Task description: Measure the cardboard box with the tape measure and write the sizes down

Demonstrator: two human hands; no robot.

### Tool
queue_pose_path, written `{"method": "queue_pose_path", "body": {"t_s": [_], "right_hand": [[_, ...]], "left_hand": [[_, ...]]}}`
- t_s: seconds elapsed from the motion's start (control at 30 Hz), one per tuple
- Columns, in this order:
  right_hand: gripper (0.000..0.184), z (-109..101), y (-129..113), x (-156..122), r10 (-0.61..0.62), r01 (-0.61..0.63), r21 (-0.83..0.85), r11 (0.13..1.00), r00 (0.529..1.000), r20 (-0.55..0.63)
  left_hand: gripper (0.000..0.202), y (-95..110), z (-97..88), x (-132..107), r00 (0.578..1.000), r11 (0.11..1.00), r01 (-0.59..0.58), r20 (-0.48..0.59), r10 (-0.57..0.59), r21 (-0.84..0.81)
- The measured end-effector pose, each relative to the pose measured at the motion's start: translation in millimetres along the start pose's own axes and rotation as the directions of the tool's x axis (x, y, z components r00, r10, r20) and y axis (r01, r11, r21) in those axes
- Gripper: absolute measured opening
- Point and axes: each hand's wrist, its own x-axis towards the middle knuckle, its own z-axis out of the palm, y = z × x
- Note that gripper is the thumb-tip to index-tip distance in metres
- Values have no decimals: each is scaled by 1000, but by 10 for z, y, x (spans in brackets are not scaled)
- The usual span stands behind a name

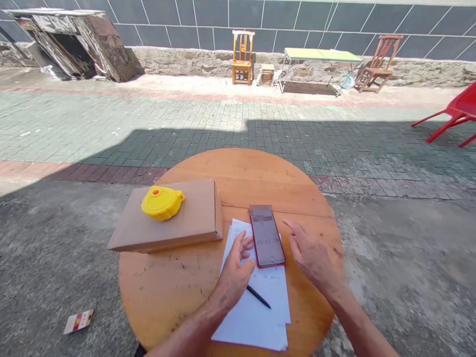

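Note:
A red-cased phone (267,236) lies face up on white paper sheets (260,307) on a round wooden table (174,292), its screen showing a timer. My left hand (238,270) rests on the paper just left of the phone, fingers loosely spread and touching the phone's edge. A black pen (259,297) lies on the paper under that hand's wrist side. My right hand (310,253) hovers right of the phone, open, fingers stretched toward it and holding nothing.
A flat cardboard box (193,223) lies on the table's left part with a yellow tape measure (161,203) on top. A small card packet (78,321) lies on the concrete ground. Far off stand wooden chairs (243,57), a green folding table (320,54), a red plastic chair (455,111).

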Motion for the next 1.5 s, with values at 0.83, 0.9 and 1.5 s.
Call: {"method": "queue_pose_path", "body": {"t_s": [0.83, 0.9, 1.5], "right_hand": [[58, -532, 225, 260, -78, 354, -437, 827, 842, 534], [62, -473, 153, 52, -22, 254, -453, 855, 889, 457], [69, 22, -255, -636, 202, -191, -327, 926, 979, -1]], "left_hand": [[74, -222, 28, -20, 994, 999, -49, -104, 47, -16], [76, -201, 26, -22, 995, 999, -41, -87, 40, -7], [70, -139, 34, -56, 993, 998, -39, -106, 44, 53]]}}
